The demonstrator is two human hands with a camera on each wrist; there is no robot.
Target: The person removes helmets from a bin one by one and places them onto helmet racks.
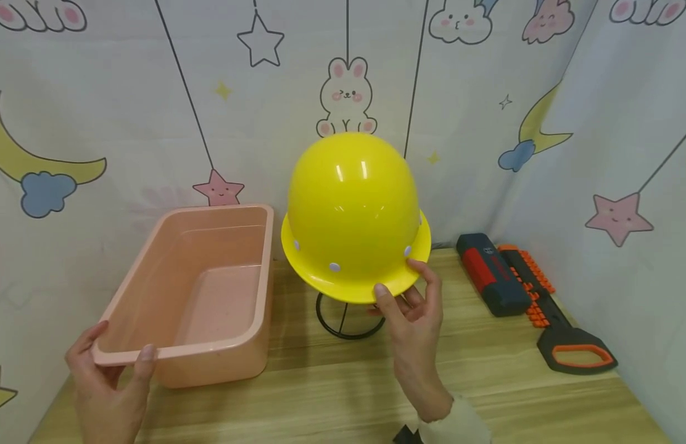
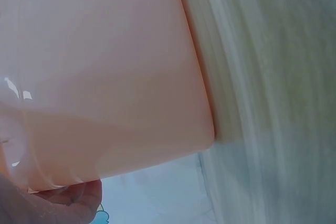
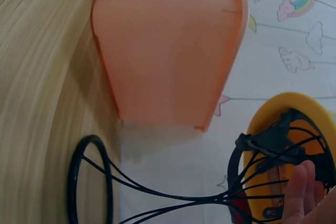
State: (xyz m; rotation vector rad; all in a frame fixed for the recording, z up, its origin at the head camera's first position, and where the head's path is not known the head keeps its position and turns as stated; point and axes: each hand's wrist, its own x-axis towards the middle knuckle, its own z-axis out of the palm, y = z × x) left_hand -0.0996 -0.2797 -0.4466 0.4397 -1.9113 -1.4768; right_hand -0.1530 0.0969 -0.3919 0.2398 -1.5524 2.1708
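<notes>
A yellow hard hat sits on a black wire stand in the middle of the wooden table. My right hand pinches the hat's front brim, thumb on the rim's edge and fingers underneath. From below, the right wrist view shows the hat's underside, the stand's wire and my fingers. To the left stands an empty pink plastic tub. My left hand grips its near left corner, thumb over the rim. The tub's wall fills the left wrist view.
A dark blue and red case and a black and orange hand saw lie at the table's right, by the printed curtain. Curtains with moons, stars and bunnies enclose the back and both sides.
</notes>
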